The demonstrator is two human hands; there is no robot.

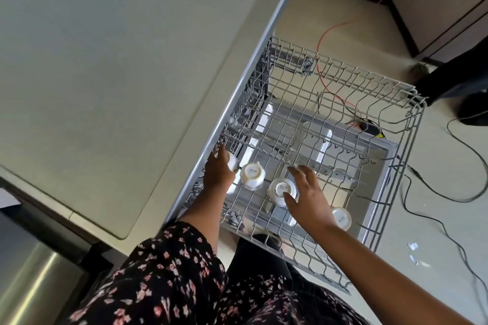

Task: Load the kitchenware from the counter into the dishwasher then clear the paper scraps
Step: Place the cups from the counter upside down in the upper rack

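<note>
The grey wire dishwasher rack [396, 140] is pulled out beside the counter [105, 60]. Several white cups stand upside down in its near-left part. My left hand [217, 174] grips one cup [232, 161] at the rack's left edge. A second cup [252, 175] stands just right of it. My right hand [307, 195] hovers with fingers spread, its thumb touching a third cup [281, 190]. Another cup [342, 217] lies beyond my right wrist. Paper scraps [416, 254] lie on the floor to the right.
The open dishwasher door [383, 150] lies below the rack. Orange and black cables [462, 155] trail across the floor on the right. A dark trouser leg and shoe [459, 82] stand at the far right. A steel appliance [34, 280] sits at the lower left.
</note>
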